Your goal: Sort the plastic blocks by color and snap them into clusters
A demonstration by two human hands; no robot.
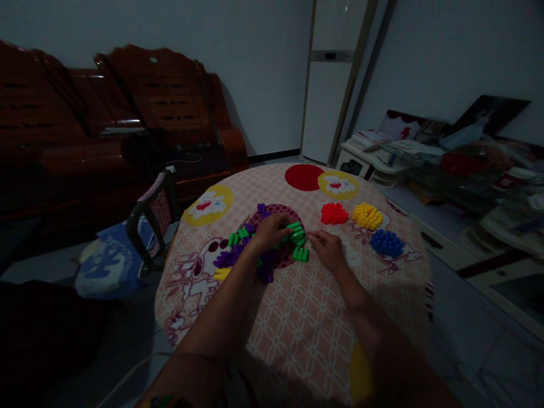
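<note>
Stretching bare forearms (221, 317) from frame bottom, touching green oblong plastic pieces (297, 234) mid-frame with the left hand (271, 231), curling the right hand (328, 248) alongside, leaving both grips unclear; risking scattering purple oblong plastic pieces (225, 259), centre-left, by sweeping low.

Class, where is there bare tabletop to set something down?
Bare tablecloth lies between the left forearm and right forearm, and between the latter and the blue cluster. Crowded: around the left hand, among green pieces and purple pieces.

Polished wooden settee (164, 96): beyond the fingers (319, 238), leftward. Tall white cabinet (328, 107): beyond them, slightly right. Chair (160, 216): left of them. Stacked papers (368, 140): beyond them, well right.
</note>
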